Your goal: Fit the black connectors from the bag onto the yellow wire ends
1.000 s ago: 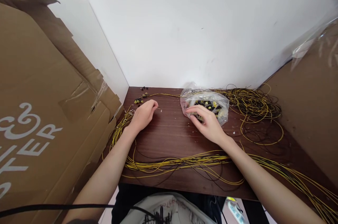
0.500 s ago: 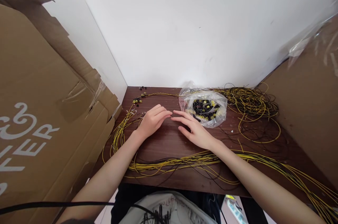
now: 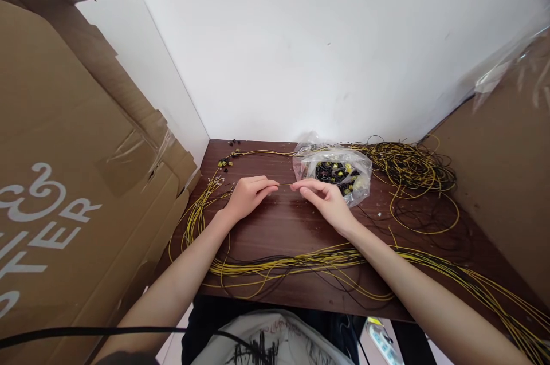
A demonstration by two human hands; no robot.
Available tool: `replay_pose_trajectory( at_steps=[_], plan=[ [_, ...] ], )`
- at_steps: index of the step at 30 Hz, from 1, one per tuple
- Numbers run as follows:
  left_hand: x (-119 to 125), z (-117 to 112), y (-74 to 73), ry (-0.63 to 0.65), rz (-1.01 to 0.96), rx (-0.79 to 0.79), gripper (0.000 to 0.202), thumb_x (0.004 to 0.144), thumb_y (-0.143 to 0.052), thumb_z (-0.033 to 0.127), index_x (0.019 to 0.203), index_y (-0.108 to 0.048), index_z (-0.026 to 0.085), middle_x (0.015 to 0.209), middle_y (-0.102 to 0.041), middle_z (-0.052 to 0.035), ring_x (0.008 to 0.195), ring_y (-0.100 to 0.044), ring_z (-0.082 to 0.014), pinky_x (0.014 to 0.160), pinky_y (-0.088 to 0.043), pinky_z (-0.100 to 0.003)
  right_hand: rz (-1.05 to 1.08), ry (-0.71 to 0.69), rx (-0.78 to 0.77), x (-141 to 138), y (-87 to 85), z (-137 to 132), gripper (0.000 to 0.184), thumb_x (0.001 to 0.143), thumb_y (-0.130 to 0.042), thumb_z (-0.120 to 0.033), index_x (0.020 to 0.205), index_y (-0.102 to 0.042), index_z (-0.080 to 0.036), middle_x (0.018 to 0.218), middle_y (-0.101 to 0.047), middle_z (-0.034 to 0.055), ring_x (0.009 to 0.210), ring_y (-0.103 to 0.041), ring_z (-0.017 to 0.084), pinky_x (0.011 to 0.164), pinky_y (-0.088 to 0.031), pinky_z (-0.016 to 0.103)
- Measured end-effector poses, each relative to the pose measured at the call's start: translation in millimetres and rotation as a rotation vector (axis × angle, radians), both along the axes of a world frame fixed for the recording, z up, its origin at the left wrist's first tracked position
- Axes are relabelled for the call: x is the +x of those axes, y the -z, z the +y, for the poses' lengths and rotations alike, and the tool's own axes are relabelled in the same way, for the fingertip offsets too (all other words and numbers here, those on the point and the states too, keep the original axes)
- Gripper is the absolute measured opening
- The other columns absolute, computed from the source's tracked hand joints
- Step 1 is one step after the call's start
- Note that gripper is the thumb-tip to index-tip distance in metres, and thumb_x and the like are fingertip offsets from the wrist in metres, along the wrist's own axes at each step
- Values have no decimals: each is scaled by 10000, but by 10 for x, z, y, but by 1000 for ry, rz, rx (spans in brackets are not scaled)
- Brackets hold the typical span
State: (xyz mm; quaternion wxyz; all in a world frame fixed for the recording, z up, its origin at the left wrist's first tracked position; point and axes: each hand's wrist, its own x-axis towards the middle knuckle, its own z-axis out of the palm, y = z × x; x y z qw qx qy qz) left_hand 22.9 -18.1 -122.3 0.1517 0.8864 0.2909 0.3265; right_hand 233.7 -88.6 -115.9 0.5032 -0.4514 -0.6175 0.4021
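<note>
A dark brown, wood-grained table (image 3: 266, 233) stands against a white wall (image 3: 301, 50), its top dotted with tiny scraps. A cardboard box (image 3: 77, 124) with pale lettering leans in on the left; brown board (image 3: 511, 164) with clear plastic along its top edge closes off the right. A power strip (image 3: 381, 343) shows below the table's near edge.

The wire (image 3: 284, 184) is thin and yellowish, a short straight stretch spanning the gap between the hands, above the middle of the table. The left hand (image 3: 249, 199) pinches it between thumb and fingers. The right hand (image 3: 329, 201) has its fingers narrowed at the wire's other end, just before an open clear bag (image 3: 366, 173) of black and yellow parts; whether they grip cannot be told. A yellow-and-black bundle (image 3: 301, 262) lies across the near side, a tangle (image 3: 412, 167) far right.
</note>
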Motion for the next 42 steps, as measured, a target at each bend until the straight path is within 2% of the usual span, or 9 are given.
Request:
replay_pose_trajectory(
  at_steps=[9,12,16,22,26,29,33,37,42],
  plan=[
    [7,23,-44,-77,-164,-417,323,846,-526,390,861,-711,126,568,-631,-14,604,-578,-130,658,-455,-231,464,265,-116,202,0,134,200,705,-696,-345,823,-715,-185,885,-713,59,824,-658,180,747,-494,312],
    [0,31,-47,-82,-177,-473,339,830,-540,399,877,-712,111,523,-583,-4,544,-524,-110,589,-427,-214,346,350,-20,227,4,132,201,742,-657,-336,870,-692,-184,882,-691,56,787,-633,161,698,-485,292],
    [-10,34,-37,-64,-155,-488,375,821,-539,430,888,-719,109,506,-542,1,491,-450,-90,521,-376,-206,-81,454,210,207,-14,86,234,799,-581,-334,979,-649,-201,1041,-628,80,944,-578,198,749,-481,323],
    [-11,33,-25,-22,-127,-491,373,816,-542,430,909,-723,118,506,-546,3,481,-425,-86,515,-360,-205,-470,160,286,64,11,3,410,877,-493,-345,1276,-485,-248,1079,-638,69,1035,-534,235,917,-388,426],
    [-7,27,-38,-20,-129,-506,333,812,-556,400,864,-724,117,500,-539,10,483,-428,-84,513,-353,-199,-567,13,226,-16,67,-9,264,892,-465,-367,950,-677,-221,798,-660,56,823,-544,216,806,-395,395],
    [-9,28,-47,-13,-116,-528,321,813,-558,393,842,-720,118,493,-518,18,488,-427,-82,517,-344,-196,-372,-15,115,10,64,19,328,897,-445,-390,769,-679,-199,704,-620,30,697,-522,165,704,-402,325],
    [-18,35,-52,-8,-123,-517,329,843,-511,391,839,-712,130,473,-476,30,492,-418,-81,522,-331,-191,61,100,-36,141,11,91,320,836,-533,-441,702,-644,-173,577,-482,-15,546,-421,108,558,-360,259],
    [-19,40,-54,-22,-133,-514,339,853,-490,393,832,-702,129,456,-430,40,469,-377,-76,510,-312,-192,495,292,-20,285,-66,154,271,736,-658,-444,681,-622,-181,520,-361,-53,516,-397,91,560,-400,246],
    [-17,47,-45,-19,-106,-542,350,849,-490,403,841,-701,124,466,-422,40,475,-373,-76,508,-303,-190,780,450,-17,388,-106,182,272,684,-709,-443,709,-610,-191,516,-335,-70,470,-370,72,518,-426,219]
  ],
)
